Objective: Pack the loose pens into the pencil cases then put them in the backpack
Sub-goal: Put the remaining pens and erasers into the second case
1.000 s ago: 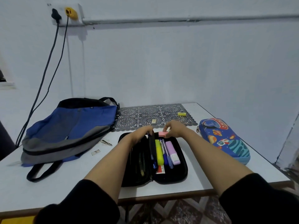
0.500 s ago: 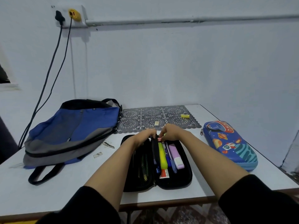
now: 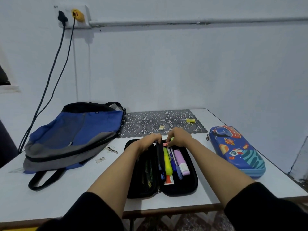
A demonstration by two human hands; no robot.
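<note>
A black pencil case [image 3: 186, 185] lies open in front of me on the white table [image 3: 66, 197]. Its right half holds a yellow highlighter [image 3: 167, 162], blue pens [image 3: 175, 164], a lilac highlighter [image 3: 181, 161] and a red-and-white item [image 3: 169, 180]. My left hand [image 3: 150, 141] grips the far end of the case's middle divider. My right hand [image 3: 179, 137] pinches a pink piece [image 3: 165, 144] at the case's far end. A shut blue space-print pencil case [image 3: 236, 150] lies to the right. A blue and grey backpack [image 3: 71, 137] lies flat at the left.
A patterned grey mat [image 3: 150, 124] at the back of the table carries a small beige eraser [image 3: 161, 127] and a yellow piece [image 3: 190, 120]. Small scraps [image 3: 111, 150] lie beside the backpack. Two cables [image 3: 50, 77] hang from a wall socket at the left.
The view has shifted slightly. Both hands have drawn closer together at the far end of the black case, and the right hand has lowered the pink piece toward the case.
</note>
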